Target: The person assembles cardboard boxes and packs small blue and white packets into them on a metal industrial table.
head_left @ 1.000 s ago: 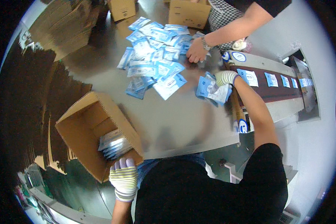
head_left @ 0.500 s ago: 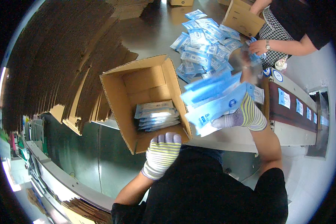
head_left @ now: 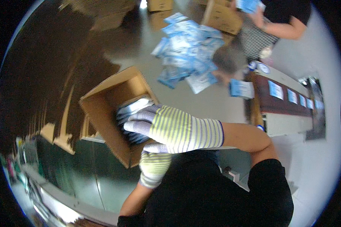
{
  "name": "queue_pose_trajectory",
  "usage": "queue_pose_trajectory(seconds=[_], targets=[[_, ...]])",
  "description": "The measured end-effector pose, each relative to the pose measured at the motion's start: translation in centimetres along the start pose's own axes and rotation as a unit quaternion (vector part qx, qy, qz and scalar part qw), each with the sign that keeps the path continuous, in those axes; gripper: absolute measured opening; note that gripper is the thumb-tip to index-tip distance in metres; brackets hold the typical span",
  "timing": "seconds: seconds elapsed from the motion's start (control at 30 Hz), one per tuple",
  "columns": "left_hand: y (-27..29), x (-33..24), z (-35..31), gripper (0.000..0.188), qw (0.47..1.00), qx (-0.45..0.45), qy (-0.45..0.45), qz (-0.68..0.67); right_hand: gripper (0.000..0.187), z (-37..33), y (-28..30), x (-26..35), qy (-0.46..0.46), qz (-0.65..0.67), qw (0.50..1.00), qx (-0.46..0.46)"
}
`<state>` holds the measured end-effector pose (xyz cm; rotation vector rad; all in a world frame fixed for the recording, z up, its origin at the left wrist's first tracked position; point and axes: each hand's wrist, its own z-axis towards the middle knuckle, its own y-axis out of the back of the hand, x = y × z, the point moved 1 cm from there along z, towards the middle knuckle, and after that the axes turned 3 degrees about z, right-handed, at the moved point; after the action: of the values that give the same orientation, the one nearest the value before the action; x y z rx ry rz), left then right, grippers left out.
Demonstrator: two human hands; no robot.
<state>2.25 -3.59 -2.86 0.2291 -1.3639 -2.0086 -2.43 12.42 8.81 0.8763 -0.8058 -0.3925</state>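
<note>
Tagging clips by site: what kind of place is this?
Probably a factory packing line: a conveyor belt carrying blue-and-white packets, a heap of similar ones, and an open cardboard box.

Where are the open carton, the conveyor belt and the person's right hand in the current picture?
Open carton [head_left: 104,117]: head view, bare inner wall, left side.
Conveyor belt [head_left: 267,103]: head view, bare dark surface, near end.
Right hand [head_left: 174,126]: head view, back of the hand.

Head-worn fisheye view, facing down, near the open carton [head_left: 103,112]
</note>
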Motion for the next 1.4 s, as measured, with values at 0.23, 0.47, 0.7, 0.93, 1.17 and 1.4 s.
queue_pose_trajectory(seconds=[0.23,0.47,0.7,0.93,1.17,1.4], targets=[[1.2,0.2,2.2,0.023,0.999,0.043,-0.002,0.017,0.055,-17.3,8.8,-9.4,-0.332,-0.171,0.923,0.095],[1.9,0.9,5.8,0.020,0.997,0.061,0.035,-0.018,0.038,-34.0,20.3,-15.4,-0.626,-0.306,0.701,0.154],[1.5,1.7,6.8,0.027,0.997,0.064,0.031,-0.042,0.024,-45.1,21.3,-20.5,-0.499,-0.520,0.674,0.165],[1.8,1.3,6.8,0.030,0.999,0.026,0.028,-0.017,0.029,-34.8,19.1,-24.7,-0.508,-0.129,0.830,0.192],[1.8,2.1,6.5,0.035,0.994,0.076,0.045,-0.065,0.068,-28.9,15.6,-25.1,-0.480,-0.081,0.810,0.327],[1.8,2.1,6.6,0.032,0.994,0.077,0.028,-0.075,0.050,-30.8,9.3,-26.1,-0.518,-0.152,0.762,0.358]])
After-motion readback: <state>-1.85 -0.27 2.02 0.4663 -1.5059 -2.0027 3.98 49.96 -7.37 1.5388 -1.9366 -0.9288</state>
